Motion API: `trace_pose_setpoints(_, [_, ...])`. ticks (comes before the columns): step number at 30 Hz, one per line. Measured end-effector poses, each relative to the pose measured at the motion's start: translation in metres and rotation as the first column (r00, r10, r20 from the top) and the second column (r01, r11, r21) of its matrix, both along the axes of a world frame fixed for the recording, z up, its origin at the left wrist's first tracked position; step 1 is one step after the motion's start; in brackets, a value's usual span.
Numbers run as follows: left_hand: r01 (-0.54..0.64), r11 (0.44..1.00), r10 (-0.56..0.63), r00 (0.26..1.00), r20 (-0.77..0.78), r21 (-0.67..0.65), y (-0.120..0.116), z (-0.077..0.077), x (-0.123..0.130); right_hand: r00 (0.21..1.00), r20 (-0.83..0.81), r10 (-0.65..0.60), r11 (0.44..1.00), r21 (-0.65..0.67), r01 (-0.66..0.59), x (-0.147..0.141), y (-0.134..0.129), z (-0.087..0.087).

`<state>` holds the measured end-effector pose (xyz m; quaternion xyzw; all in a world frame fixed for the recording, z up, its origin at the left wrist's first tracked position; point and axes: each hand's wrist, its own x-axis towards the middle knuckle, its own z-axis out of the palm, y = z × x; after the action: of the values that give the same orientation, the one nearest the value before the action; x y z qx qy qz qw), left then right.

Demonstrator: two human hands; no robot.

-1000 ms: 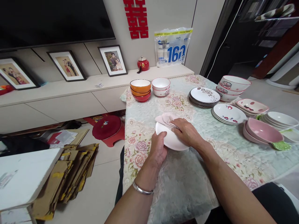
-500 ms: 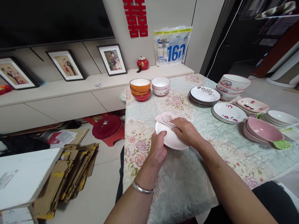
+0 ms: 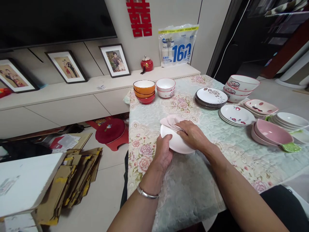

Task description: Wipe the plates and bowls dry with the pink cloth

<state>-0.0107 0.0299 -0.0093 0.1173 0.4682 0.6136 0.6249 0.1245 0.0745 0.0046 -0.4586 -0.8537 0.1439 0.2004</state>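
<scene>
A white plate (image 3: pixel 180 145) is tilted over the near part of the table. My left hand (image 3: pixel 164 149) grips its left edge, with the thumb on the upper face and the fingers hidden beneath. A pale pink cloth (image 3: pixel 170 121) lies bunched over the far edge of the plate. My right hand (image 3: pixel 193 135) is closed on the cloth and presses it against the plate.
On the floral tablecloth (image 3: pixel 142 151) stand orange bowls (image 3: pixel 144 85), white bowls (image 3: pixel 165 84), dark-edged plates (image 3: pixel 211 96), flowered plates (image 3: pixel 236 115), tall bowls (image 3: pixel 242 83) and pink bowls (image 3: pixel 274 132). Flattened cardboard (image 3: pixel 77 177) and a red stool (image 3: pixel 111 130) are on the left.
The view has shifted very slightly. Both hands keep almost the same place on the plate and the cloth.
</scene>
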Motion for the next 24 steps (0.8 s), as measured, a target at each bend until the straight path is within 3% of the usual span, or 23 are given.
trace_pose_setpoints(24, [0.017,1.0,-0.017,1.0,0.007,0.007,-0.001,-0.0019,-0.0017,1.0,0.019,-0.004,1.0,-0.004,0.004,0.0025,-0.0003,-0.0016])
